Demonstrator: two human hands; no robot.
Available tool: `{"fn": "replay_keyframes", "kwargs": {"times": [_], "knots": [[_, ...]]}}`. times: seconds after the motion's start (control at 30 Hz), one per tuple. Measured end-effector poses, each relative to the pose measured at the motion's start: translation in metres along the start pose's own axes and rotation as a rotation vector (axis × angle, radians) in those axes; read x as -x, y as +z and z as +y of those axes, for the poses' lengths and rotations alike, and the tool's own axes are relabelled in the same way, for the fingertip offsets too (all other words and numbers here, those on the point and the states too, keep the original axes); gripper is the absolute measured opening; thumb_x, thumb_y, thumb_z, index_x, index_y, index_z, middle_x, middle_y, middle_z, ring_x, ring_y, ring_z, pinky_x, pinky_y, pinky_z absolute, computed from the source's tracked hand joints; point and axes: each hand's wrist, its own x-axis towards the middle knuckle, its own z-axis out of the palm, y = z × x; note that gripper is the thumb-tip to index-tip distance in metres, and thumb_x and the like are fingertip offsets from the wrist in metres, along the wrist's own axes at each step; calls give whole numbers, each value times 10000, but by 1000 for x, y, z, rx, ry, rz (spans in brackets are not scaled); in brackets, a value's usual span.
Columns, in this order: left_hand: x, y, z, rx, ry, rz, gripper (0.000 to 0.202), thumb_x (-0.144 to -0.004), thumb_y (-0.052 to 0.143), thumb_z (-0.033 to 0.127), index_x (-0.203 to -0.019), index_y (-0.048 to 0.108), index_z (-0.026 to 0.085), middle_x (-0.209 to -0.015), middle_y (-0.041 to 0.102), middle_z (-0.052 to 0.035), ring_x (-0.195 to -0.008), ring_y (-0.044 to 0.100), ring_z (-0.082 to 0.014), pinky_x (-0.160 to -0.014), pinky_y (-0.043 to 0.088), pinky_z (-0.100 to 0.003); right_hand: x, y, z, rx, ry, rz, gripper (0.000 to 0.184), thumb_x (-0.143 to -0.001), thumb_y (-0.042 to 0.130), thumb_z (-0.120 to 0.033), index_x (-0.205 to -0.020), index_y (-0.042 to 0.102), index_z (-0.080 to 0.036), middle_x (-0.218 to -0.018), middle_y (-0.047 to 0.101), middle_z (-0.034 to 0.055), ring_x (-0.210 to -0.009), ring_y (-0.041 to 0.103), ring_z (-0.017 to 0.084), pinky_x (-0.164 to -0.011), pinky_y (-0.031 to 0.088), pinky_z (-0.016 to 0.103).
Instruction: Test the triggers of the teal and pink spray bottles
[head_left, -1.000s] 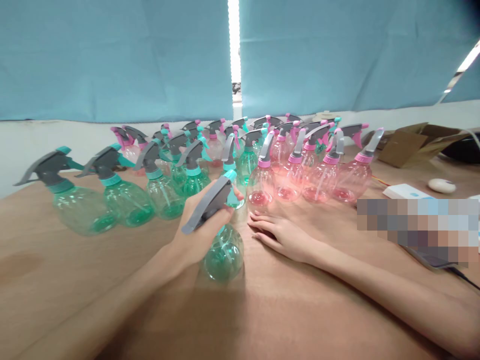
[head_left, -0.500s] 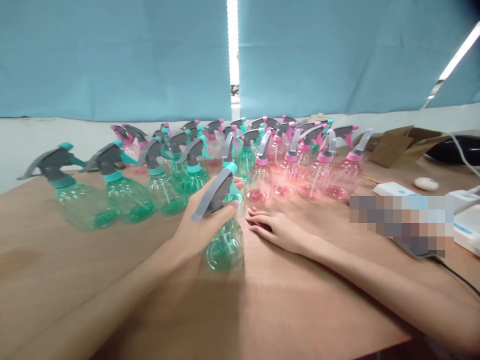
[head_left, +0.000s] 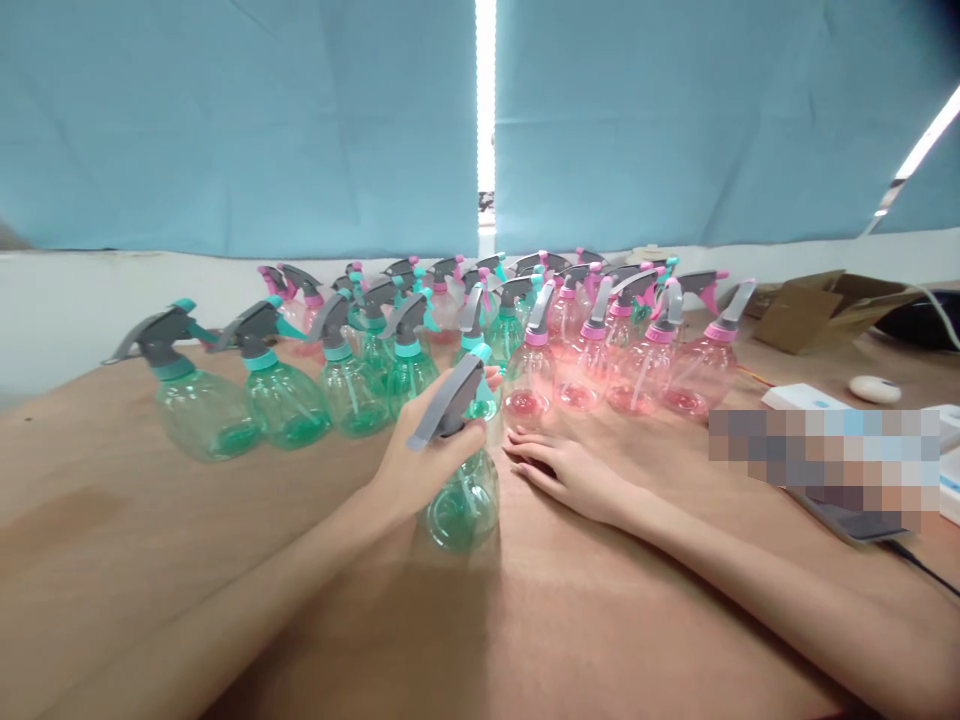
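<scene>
My left hand (head_left: 431, 450) is closed round the neck of a green spray bottle (head_left: 463, 505) with a grey and turquoise trigger head. This bottle looks upright on the wooden table (head_left: 600, 610), in front of the others. My fingers hide part of its neck and trigger. Just to its right, my right hand (head_left: 581, 475) lies palm down on the table, fingers stretched toward the bottle and holding nothing. Ahead of that hand stands a row of pink spray bottles (head_left: 637, 380). More green spray bottles (head_left: 285, 405) stand in a row beyond my left hand.
Behind the front rows stand several more pink and green spray bottles (head_left: 442, 290). At the right are an open cardboard box (head_left: 817, 315), a white mouse (head_left: 875, 389), a white power strip (head_left: 806, 398) and a pixelated flat device with a cable. A blue curtain (head_left: 262, 130) hangs at the back.
The whole scene sits a little farther right and lower in view, as my head has turned slightly. My left hand keeps its grip on the green spray bottle; my right hand still rests.
</scene>
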Motion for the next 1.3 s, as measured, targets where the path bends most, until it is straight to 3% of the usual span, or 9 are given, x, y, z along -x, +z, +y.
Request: {"fn": "replay_keyframes", "kwargs": {"times": [0.17,0.37,1.0,1.17,1.3], "knots": [[-1,0,-3,-30,11,8,276,-723,534,176,-979,615,237,-664,582,33,-573,540,-143,-522,418,-254,1,0,2,-7,-1,-21,345,-979,440,-327,-1256,616,-223,-1339,590,86,-1274,510,269,-1054,426,473],[-2,0,-3,7,-11,-34,399,-763,556,170,-1155,579,240,-685,568,50,-548,510,-118,-661,474,-289,2,-1,1,-4,11,-43,344,-982,429,-327,-1243,622,-215,-1361,571,94,-1289,494,268,-1057,421,478],[-1,1,-3,-4,-4,-16,247,-780,564,190,-1023,573,232,-694,550,36,-581,506,-136,-551,411,-268,3,0,1,-1,20,-58,371,-993,408,-354,-1290,588,-224,-1377,557,84,-1315,462,264,-1074,402,485],[0,0,-4,-42,0,-11,92,-777,546,196,-864,551,228,-638,516,46,-558,483,-132,-534,373,-272,4,0,1,-3,38,-52,377,-988,419,-360,-1297,589,-227,-1375,560,80,-1325,450,261,-1085,394,467],[-1,-1,-2,-44,29,11,101,-764,525,191,-856,533,231,-631,499,52,-565,468,-128,-541,347,-271,4,-1,0,-14,42,-55,382,-988,415,-360,-1301,585,-222,-1390,544,83,-1329,444,263,-1089,385,472]]}}
